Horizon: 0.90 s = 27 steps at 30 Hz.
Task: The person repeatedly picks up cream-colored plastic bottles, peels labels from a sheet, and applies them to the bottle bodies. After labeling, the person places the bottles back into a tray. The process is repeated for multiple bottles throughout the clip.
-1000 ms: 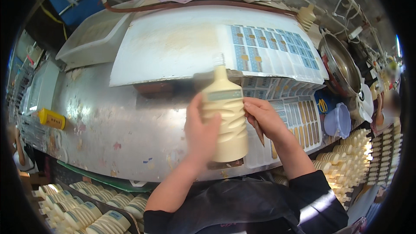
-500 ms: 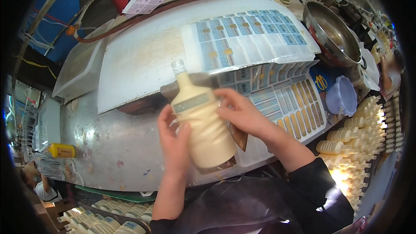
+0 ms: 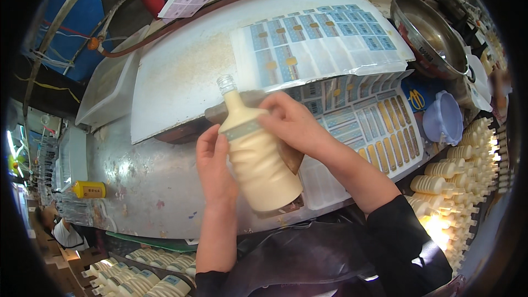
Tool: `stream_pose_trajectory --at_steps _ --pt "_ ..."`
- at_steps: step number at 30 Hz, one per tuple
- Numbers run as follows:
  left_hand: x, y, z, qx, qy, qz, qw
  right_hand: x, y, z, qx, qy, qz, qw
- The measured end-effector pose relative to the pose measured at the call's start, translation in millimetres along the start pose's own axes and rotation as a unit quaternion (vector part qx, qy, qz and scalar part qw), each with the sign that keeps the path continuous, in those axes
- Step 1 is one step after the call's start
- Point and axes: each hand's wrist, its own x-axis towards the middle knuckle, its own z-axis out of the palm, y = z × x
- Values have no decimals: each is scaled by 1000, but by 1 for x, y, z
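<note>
A cream bottle (image 3: 263,168) with rippled sides and a clear threaded neck leans near the table's front edge, its neck tilted toward the far left. Round its shoulder runs a blue-grey label strip (image 3: 242,130). My left hand (image 3: 212,157) grips the bottle's left side, with fingertips at the strip's left end. With bent fingers, my right hand (image 3: 291,124) presses thumb and fingertips at the strip's right end. Close behind the bottle, partly covered by it, is a dark stand or block. Beside my right wrist lie label sheets (image 3: 379,137) with blue and gold stickers.
A white raised board (image 3: 181,77) carries another label sheet (image 3: 319,38). To the right stand a big metal pan (image 3: 429,33), a lilac basin (image 3: 443,118) and rows of cream bottles (image 3: 440,181). A yellow container (image 3: 89,190) sits at left; labelled bottles (image 3: 148,283) lie below the table.
My right hand has moved up and left along the bottle's shoulder, its fingers more bent. My left hand has slid slightly up the bottle's side. The whole view has shifted a little.
</note>
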Motion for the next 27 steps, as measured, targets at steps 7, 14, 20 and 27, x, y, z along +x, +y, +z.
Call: stream_pose_trajectory --at_steps 7,14,20,27 --pt "1 -2 -1 8 5 9 1000 1 4 0 4 -3 0 1000" --pt "-2 -3 -2 38 4 2 999 -1 1 -16 111 -29 52 992" --pt "-22 -4 -3 42 -73 10 996 -22 6 -15 61 0 3 998" --pt "-24 -5 -3 16 -103 0 995 -28 2 -11 57 14 -25 998"
